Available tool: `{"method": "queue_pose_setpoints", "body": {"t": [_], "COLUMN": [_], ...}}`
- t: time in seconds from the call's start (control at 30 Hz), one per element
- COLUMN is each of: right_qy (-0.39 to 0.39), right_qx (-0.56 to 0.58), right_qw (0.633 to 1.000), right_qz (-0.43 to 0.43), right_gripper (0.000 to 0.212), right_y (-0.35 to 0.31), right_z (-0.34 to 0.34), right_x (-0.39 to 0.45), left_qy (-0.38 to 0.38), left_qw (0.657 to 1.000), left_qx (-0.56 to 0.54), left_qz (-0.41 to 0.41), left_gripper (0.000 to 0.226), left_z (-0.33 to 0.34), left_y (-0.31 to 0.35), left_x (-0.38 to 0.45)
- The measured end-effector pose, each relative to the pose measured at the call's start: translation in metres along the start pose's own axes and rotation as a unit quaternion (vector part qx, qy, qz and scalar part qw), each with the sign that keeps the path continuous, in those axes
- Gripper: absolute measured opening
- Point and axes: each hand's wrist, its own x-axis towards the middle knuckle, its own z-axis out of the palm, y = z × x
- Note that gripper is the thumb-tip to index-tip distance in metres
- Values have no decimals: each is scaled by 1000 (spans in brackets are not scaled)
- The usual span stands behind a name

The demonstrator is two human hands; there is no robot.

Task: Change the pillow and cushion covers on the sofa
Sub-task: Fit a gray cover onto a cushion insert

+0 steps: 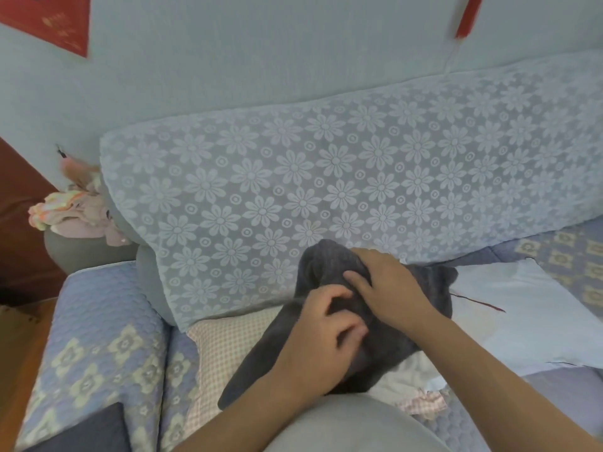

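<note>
A dark grey cushion cover lies bunched over the sofa seat in front of me. My left hand grips its fabric, fingers curled into a fold. Just above and to the right, my right hand lies on the cover with its fingers bent over the bunched top. Under the grey cover lies a pink-checked pillow. A pale blue cover lies flat on the seat to the right, with a dark red thread across its left side.
The sofa backrest carries a lace flower-pattern throw. The quilted blue armrest is at the left, with a dark fabric piece at its near end. Pink and pale clothes are heaped behind the armrest. A grey rounded surface fills the bottom edge.
</note>
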Motion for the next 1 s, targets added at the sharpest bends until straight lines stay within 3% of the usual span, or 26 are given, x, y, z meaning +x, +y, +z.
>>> {"method": "queue_pose_setpoints", "body": {"t": [0.1,0.2,0.37,0.5,0.57,0.67,1.0], "right_qy": [54,71,74,79,78,80,65], "right_qx": [85,163,193,211,219,226,232], "right_qw": [994,982,976,972,970,968,968], "right_qz": [45,68,63,71,75,78,73], "right_gripper": [15,17,15,14,13,13,14], "right_y": [17,21,11,8,9,10,4], "right_z": [-3,-5,-4,-6,-6,-5,-6], "right_x": [-4,-10,-15,-16,-17,-18,-18], "left_qy": [112,68,20,98,56,-25,-93], "left_qw": [972,960,965,972,969,949,949], "left_qx": [-121,-127,-141,-81,-104,-177,-241], "left_qz": [-169,-240,-221,-198,-218,-262,-180], "left_gripper": [11,20,24,15,10,24,37], "left_z": [-14,-21,-17,-8,-6,-11,-38], "left_y": [-18,-35,-31,-25,-24,-29,-27], "left_x": [7,23,49,48,46,48,62]}}
